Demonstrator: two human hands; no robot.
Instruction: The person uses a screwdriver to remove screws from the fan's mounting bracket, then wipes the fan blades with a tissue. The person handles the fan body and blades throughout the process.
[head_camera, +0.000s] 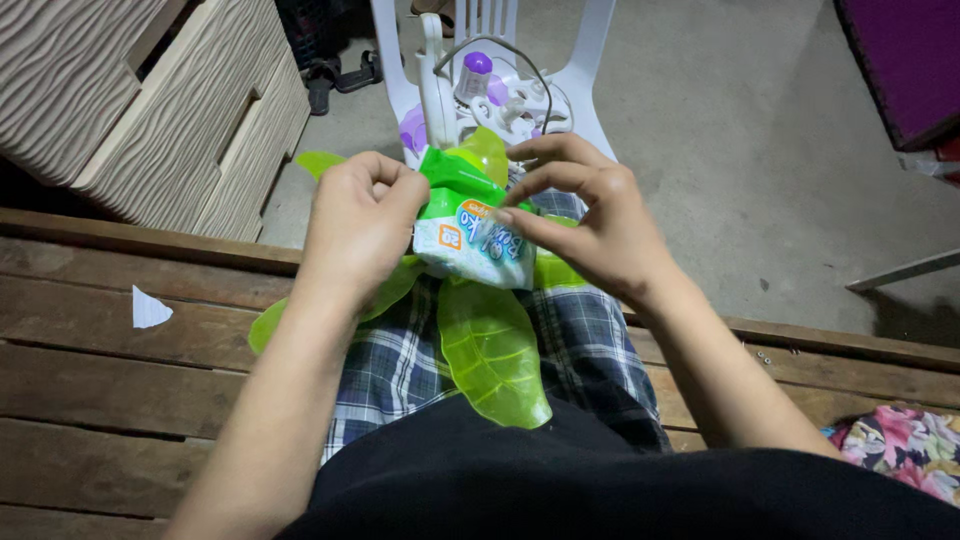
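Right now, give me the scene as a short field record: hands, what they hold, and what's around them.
left hand: closed, pinching the green top edge of the packet
right hand: fingers gripping the packet's upper right side
packet: small soft green and white plastic pack, held between both hands above the lap
leaf tray: translucent green leaf-shaped plastic piece, resting on plaid shorts under the packet
seat: wooden plank bench
ahead: white plastic chair holding purple and white items
left: beige drawer unit

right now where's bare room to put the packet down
Bare planks beside the left hand, around the white paper scrap. A narrower plank strip past the right hand, bordered by floral cloth. Crowded: the lap under the green leaf tray, and the white chair.
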